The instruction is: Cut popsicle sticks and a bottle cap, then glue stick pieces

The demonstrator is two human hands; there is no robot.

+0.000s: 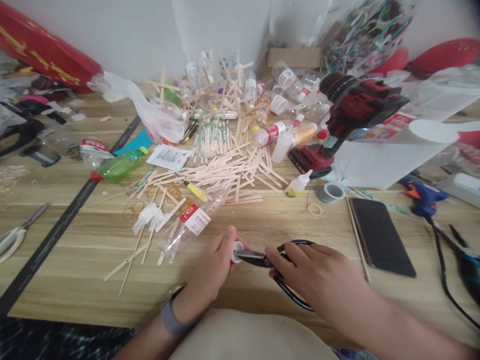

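Between the thumb and fingers of my left hand point(215, 265) is a white bottle cap point(236, 251), its hollow side turned to the right. My right hand point(315, 275) grips black-handled scissors point(255, 257) around the pivot and handles. The blade tips reach into the cap; whether they pierce it cannot be made out. A clear plastic bottle point(193, 220) with a red and white label lies just beyond my left hand, over some wooden sticks. A yellow utility knife point(196, 191) rests behind that bottle.
Wooden sticks point(225, 170) are heaped mid-table, with plastic bottles point(287, 77) behind. A red drill point(348, 110) stands at the right, near a small glue bottle point(298, 185) and grey tape roll point(332, 192). A phone point(382, 235) and blue glue gun point(422, 195) lie to the right.
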